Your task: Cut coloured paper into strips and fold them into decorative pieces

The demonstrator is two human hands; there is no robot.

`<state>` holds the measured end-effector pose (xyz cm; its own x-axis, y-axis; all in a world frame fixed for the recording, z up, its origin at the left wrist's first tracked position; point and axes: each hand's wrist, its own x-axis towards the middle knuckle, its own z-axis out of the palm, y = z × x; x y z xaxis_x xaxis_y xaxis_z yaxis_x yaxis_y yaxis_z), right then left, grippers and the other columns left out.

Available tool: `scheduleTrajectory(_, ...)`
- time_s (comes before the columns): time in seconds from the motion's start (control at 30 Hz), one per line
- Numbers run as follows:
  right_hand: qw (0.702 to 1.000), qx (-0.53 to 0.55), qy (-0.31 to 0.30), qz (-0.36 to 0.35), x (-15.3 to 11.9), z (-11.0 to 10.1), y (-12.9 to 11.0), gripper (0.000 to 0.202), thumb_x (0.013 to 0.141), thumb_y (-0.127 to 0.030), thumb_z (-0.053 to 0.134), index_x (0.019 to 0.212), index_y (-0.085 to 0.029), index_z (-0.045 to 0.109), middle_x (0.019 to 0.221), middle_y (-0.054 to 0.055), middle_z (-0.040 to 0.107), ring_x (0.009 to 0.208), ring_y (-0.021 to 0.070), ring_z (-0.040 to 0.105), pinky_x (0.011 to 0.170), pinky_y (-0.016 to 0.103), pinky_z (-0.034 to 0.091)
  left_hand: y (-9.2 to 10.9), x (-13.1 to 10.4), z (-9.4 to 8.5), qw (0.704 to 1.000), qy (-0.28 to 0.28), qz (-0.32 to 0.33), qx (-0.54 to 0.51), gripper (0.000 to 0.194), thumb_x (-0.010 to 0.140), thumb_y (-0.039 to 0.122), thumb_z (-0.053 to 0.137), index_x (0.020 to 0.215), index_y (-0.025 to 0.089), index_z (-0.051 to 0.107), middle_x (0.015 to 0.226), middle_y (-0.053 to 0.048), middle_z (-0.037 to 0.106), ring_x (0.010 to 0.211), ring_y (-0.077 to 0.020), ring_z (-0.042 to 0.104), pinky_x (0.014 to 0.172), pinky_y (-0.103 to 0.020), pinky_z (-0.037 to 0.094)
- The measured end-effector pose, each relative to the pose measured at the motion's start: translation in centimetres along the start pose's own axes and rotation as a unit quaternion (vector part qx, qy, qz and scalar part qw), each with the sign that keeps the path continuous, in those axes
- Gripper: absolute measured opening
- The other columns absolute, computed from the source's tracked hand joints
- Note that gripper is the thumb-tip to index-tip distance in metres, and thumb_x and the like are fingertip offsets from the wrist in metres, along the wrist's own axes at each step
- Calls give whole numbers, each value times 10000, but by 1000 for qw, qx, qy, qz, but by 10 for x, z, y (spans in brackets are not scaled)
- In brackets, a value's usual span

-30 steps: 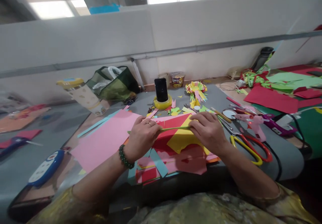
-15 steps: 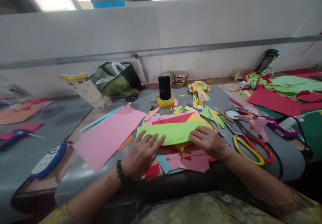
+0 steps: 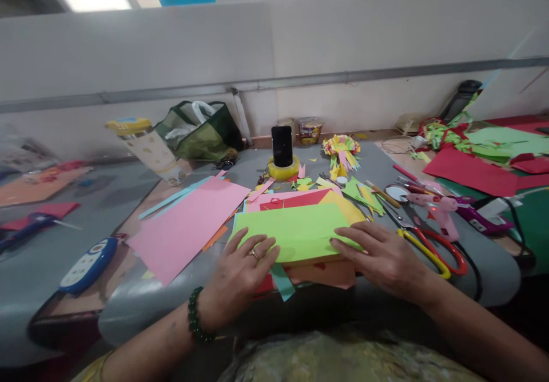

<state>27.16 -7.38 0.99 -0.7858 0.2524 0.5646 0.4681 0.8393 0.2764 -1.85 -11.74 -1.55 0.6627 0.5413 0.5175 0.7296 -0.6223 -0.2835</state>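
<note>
A bright green sheet of paper (image 3: 295, 225) lies over a pile of coloured papers in front of me, with a crease along its near part. My left hand (image 3: 244, 267), with a ring and a dark bead bracelet, has its fingers over the sheet's near left side. On the near right side, the fingers of my right hand (image 3: 381, 253) rest on the same sheet. Both hands hold its near edge; my thumbs are largely hidden. Red paper (image 3: 295, 200), yellow paper (image 3: 349, 207) and a light blue strip (image 3: 283, 283) stick out from under it.
Left lies pink paper (image 3: 189, 222), with a tumbler (image 3: 150, 150) behind. A phone (image 3: 282, 146) stands in a yellow tape roll (image 3: 283, 168). A paper-strip rosette (image 3: 341, 150) lies beyond. Scissors (image 3: 429, 250) and a pink glue gun (image 3: 437, 207) lie right.
The green sheet has opened out flatter and come nearer to me, showing more of its surface. Both hands have shifted slightly toward me, and my right hand has moved a little right.
</note>
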Motion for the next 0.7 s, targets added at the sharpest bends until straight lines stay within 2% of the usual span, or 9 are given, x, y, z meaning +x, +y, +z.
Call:
scheduleTrajectory(0.1, 998, -48, 36, 33, -6, -25, -9, 338, 943, -156, 425, 1157, -286, 652, 1024, 41, 734, 931, 195, 637, 829, 343, 530, 5, -1, -27, 997, 65, -44, 16, 389, 899, 80, 431, 1226, 211, 597, 1093, -68, 733, 1085, -221, 638, 1078, -433, 353)
scheduleTrajectory(0.2, 989, -100, 85, 73, -18, -50, -22, 323, 903, -209, 542, 1176, -345, 650, 1099, 15, 721, 1043, 210, 615, 944, 354, 496, 13, -6, -62, 997, 52, -18, 53, 472, 881, 127, 470, 1327, 257, 553, 1128, -18, 730, 1299, -163, 492, 1177, -347, 237)
scheduleTrajectory(0.23, 986, -108, 97, 80, -21, -55, -24, 321, 882, -202, 577, 1149, -357, 664, 1098, 4, 720, 1049, 212, 611, 969, 347, 485, 15, -8, -70, 997, 41, -10, 69, 488, 889, 137, 449, 1361, 238, 528, 1147, -11, 723, 1365, -131, 403, 1193, -305, 186)
scheduleTrajectory(0.3, 985, -113, 104, 81, -23, -55, -24, 317, 855, -166, 612, 1092, -365, 684, 1061, -14, 728, 1012, 204, 612, 963, 321, 484, 15, -10, -73, 991, 85, -30, 96, 499, 906, 125, 385, 1381, 215, 510, 1125, -4, 732, 1395, -115, 351, 1201, -296, 156)
scheduleTrajectory(0.37, 988, -111, 90, 52, -18, -39, -16, 278, 853, -139, 621, 1059, -312, 693, 1011, 3, 742, 943, 195, 616, 895, 311, 505, 10, -10, -56, 991, 94, -27, 96, 462, 891, 118, 459, 1338, 197, 544, 1086, -27, 746, 1377, -139, 386, 1194, -333, 183)
scheduleTrajectory(0.4, 984, -114, 130, 43, -15, -26, -11, 219, 863, -126, 608, 1005, -265, 702, 955, 27, 751, 900, 196, 618, 846, 322, 511, 5, -9, -42, 991, 88, -20, 96, 436, 882, 99, 479, 1291, 216, 576, 1072, -28, 750, 1315, -163, 472, 1172, -360, 238)
scheduleTrajectory(0.47, 992, -91, 81, 26, -11, 6, 0, 204, 896, -102, 541, 983, -196, 700, 978, 65, 753, 940, 211, 629, 802, 342, 525, -5, -7, -11, 994, 76, -5, 79, 411, 868, 30, 451, 1185, 224, 626, 1053, -43, 753, 1102, -202, 641, 1067, -398, 375)
scheduleTrajectory(0.57, 1000, -14, 21, 9, -14, 49, 8, 293, 938, -86, 417, 936, -158, 701, 944, 83, 754, 903, 192, 652, 761, 323, 540, -15, -5, 26, 1000, -16, 6, 12, 318, 855, 34, 470, 1046, 189, 671, 1005, -73, 755, 980, -224, 685, 901, -375, 481)
scheduleTrajectory(0.7, 991, 98, -70, 56, -26, 69, 10, 292, 931, -88, 418, 892, -159, 698, 854, 66, 750, 759, 153, 661, 648, 252, 520, -19, -6, 38, 985, -112, -56, -117, 248, 882, 78, 475, 930, 191, 691, 897, -54, 755, 816, -184, 698, 739, -301, 520)
